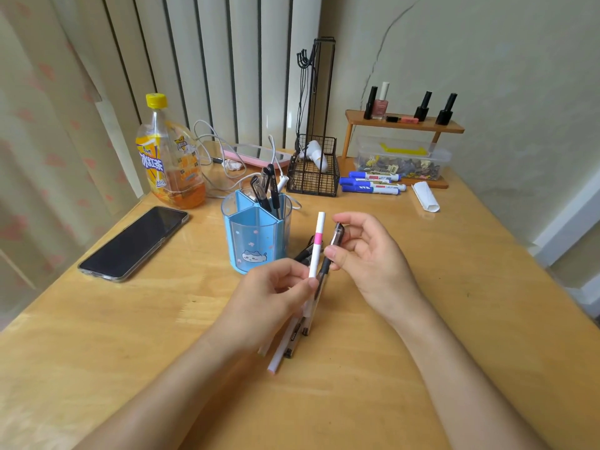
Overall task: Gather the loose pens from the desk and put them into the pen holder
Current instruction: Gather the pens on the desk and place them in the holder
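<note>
A blue translucent pen holder (256,237) with a cat picture stands mid-desk, with several black pens (268,190) upright in its back compartment. My left hand (276,292) grips a bundle of pens just right of the holder; a white pen with a pink band (316,245) sticks up from it and more pen ends (285,347) poke out below the palm. My right hand (367,254) pinches a dark pen (334,243) between thumb and fingers, right next to the bundle. Black pen tips (305,253) show behind the bundle.
A black phone (134,243) lies to the left, a yellow-capped tea bottle (170,157) behind it. A wire basket (313,173), three blue markers (371,183), a rolled white paper (426,196), a clip box (401,159) and a small wooden shelf (404,123) line the back.
</note>
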